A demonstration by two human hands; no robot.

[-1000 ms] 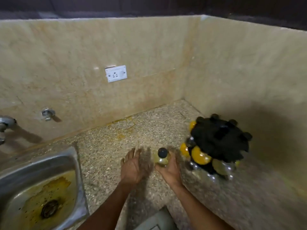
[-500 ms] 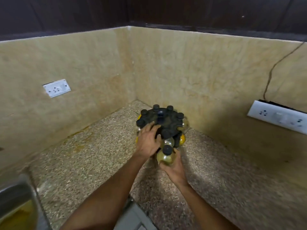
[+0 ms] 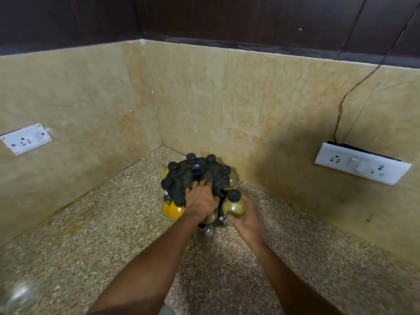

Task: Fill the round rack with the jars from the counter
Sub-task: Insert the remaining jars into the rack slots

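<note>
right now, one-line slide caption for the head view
Left hand rests on the round black rack while the right hand holds a black-capped olive jar beside it.

Round black plastic rack [image 3: 181, 178] sits in the corner of the speckled granite counter [image 3: 113, 235], black-capped jars hanging around its rim, one with yellow contents [image 3: 173, 211] at front left. Left hand [image 3: 201, 200] lies palm-down on the rack top, fingers spread over the near edge. Right hand [image 3: 246, 220] grips a small clear jar with olive-brown contents and a black cap [image 3: 234, 204], upright, just beside the rack's right front edge. White socket plate [image 3: 26, 138] on left wall, white switchboard [image 3: 362, 163] on right wall.
</note>
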